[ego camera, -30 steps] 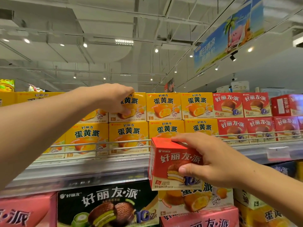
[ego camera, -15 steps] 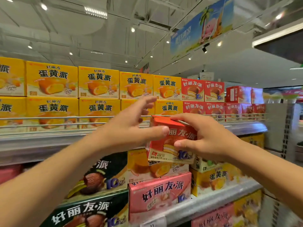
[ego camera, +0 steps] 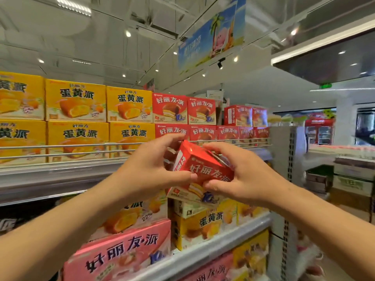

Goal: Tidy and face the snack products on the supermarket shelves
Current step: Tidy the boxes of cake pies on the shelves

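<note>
Red snack box (ego camera: 205,169) held tilted in the air, in front of the top shelf's rail (ego camera: 81,146) near its right end. Left hand (ego camera: 150,171) grips its left side, thumb on the front face. Right hand (ego camera: 245,175) grips its right side, fingers curled over the top. Yellow boxes (ego camera: 129,104) and red boxes (ego camera: 200,110) stand faced behind the rail

The red box (ego camera: 203,169) is hiding part of both hands' fingers (ego camera: 215,148) behind it. The leftmost yellow boxes (ego camera: 18,96) are being cut off by the frame edge. The pink box (ego camera: 121,254) below is blurring, its small print unreadable.
</note>
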Demonstrator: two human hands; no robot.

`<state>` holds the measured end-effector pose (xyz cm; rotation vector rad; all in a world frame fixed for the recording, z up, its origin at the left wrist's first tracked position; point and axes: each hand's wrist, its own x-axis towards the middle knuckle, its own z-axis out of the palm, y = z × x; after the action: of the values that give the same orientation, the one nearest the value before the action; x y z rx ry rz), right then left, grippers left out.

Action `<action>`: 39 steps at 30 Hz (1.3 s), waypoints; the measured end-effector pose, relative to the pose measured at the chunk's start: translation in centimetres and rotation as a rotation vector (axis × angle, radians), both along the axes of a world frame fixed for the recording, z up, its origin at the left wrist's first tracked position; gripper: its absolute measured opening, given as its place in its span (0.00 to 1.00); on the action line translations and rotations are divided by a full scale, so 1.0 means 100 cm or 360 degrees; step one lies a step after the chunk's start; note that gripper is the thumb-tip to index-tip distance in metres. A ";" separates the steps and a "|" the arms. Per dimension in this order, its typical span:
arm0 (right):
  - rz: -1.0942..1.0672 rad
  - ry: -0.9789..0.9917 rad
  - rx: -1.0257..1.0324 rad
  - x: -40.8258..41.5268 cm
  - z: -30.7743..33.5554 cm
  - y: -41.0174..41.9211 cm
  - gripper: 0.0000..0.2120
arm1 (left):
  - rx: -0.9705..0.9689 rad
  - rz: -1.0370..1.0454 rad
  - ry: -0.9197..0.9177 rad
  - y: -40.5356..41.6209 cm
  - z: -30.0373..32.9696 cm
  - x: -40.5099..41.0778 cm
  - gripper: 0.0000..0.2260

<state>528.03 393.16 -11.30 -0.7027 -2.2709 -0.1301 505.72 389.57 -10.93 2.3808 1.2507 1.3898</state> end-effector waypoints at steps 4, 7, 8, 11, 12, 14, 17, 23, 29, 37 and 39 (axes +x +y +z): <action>0.0078 0.0043 0.0032 0.061 -0.005 0.053 0.32 | 0.0079 0.0022 0.0005 0.045 0.002 0.063 0.41; 0.0106 0.0073 0.0110 0.106 -0.004 0.095 0.31 | 0.0116 0.0104 0.0130 0.078 0.012 0.108 0.41; 0.0113 0.0085 0.0141 0.119 -0.001 0.108 0.30 | 0.0111 0.0122 0.0152 0.088 0.018 0.118 0.42; 0.0162 0.0107 0.0151 0.147 0.021 0.145 0.30 | 0.0189 0.0281 0.0170 0.114 0.042 0.123 0.39; 0.0166 0.0121 0.0150 0.150 0.033 0.156 0.30 | 0.0282 0.0430 0.0239 0.123 0.053 0.119 0.36; 0.0155 0.0141 0.0168 0.151 0.060 0.178 0.31 | 0.0535 0.0893 0.0560 0.140 0.076 0.107 0.32; 0.0111 0.0153 0.0319 0.144 0.104 0.205 0.30 | 0.0688 0.1494 0.1133 0.164 0.108 0.092 0.35; -0.0098 0.0121 0.0686 0.118 0.174 0.242 0.29 | 0.0467 0.1755 0.1349 0.196 0.125 0.083 0.40; -0.0273 -0.0210 0.0914 0.081 0.193 0.260 0.28 | 0.0460 0.1750 0.1407 0.194 0.115 0.076 0.36; -0.0296 -0.0308 0.0585 0.064 0.196 0.282 0.28 | 0.0561 0.1724 0.1472 0.197 0.115 0.074 0.35; -0.0213 -0.0298 0.0403 0.066 0.194 0.286 0.26 | 0.0568 0.1733 0.1466 0.198 0.114 0.074 0.36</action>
<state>534.65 421.76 8.07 -0.7312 -2.3262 -0.5581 513.11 409.41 0.50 2.7573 3.0704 0.5031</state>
